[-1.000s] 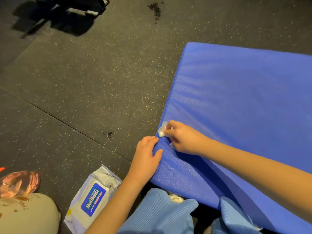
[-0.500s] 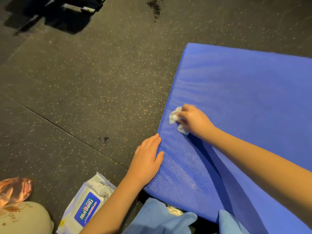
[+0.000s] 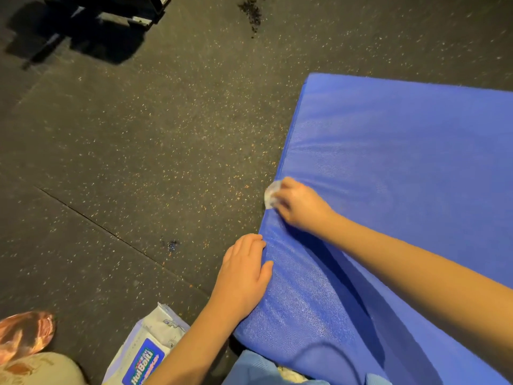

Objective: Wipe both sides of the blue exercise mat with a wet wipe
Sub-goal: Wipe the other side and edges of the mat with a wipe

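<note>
- Blue exercise mat (image 3: 402,162) fills the right side of the frame, lying on a dark speckled rubber floor (image 3: 138,148).
- Right hand (image 3: 301,205) comes in from the lower right, arm stretched across the mat, fingers bunched round a crumpled white wet wipe (image 3: 270,194) pressed at the mat's left edge, mid-frame.
- Left hand (image 3: 244,273) sits just below it, flat and relaxed, fingers over that same edge, thumb on top, gripping nothing.
- Pack of wipes (image 3: 144,354) lies on the floor at bottom centre, partly hidden by the left forearm.
- Dark metal frame (image 3: 130,12) is way off in the upper left.
</note>
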Demonstrator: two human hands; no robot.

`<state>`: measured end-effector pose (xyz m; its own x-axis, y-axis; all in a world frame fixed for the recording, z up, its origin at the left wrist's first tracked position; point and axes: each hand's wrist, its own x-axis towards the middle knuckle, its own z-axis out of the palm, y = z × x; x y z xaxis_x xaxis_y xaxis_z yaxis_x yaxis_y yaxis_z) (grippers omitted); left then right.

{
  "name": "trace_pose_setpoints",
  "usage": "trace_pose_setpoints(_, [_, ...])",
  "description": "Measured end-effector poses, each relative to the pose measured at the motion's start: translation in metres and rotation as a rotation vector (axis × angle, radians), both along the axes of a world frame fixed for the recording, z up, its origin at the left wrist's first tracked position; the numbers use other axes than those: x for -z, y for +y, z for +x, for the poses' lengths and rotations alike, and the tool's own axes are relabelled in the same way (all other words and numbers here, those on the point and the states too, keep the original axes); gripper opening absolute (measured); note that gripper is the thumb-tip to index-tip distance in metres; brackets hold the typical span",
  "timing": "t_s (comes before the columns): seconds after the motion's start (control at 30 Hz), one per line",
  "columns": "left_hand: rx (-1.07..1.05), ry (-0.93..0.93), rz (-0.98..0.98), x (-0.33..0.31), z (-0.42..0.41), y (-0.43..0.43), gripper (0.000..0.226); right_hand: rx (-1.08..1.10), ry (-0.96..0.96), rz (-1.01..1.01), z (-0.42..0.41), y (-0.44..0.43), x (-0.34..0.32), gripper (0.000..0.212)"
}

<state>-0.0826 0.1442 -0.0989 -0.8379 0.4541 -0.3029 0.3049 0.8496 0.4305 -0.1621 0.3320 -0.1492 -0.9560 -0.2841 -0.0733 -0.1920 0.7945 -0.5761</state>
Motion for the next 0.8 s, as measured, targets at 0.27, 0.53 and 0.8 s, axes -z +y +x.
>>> trace_pose_setpoints(0.27, [0.132,-0.044,-0.108,0.004,-0.022,0.009,0.057,0.113,-0.102,0.131,-0.035,0.030,-0.005,0.021])
trace_pose_setpoints(0.53, [0.132,0.060,-0.062,0.007,-0.029,0.013,0.048,-0.272,-0.011,0.094,-0.008,0.020,-0.014,0.008])
trace_pose_setpoints(0.8, [0.250,-0.073,-0.290,0.002,-0.056,0.023,0.063,0.160,0.149,0.039,-0.062,0.024,-0.005,0.014])
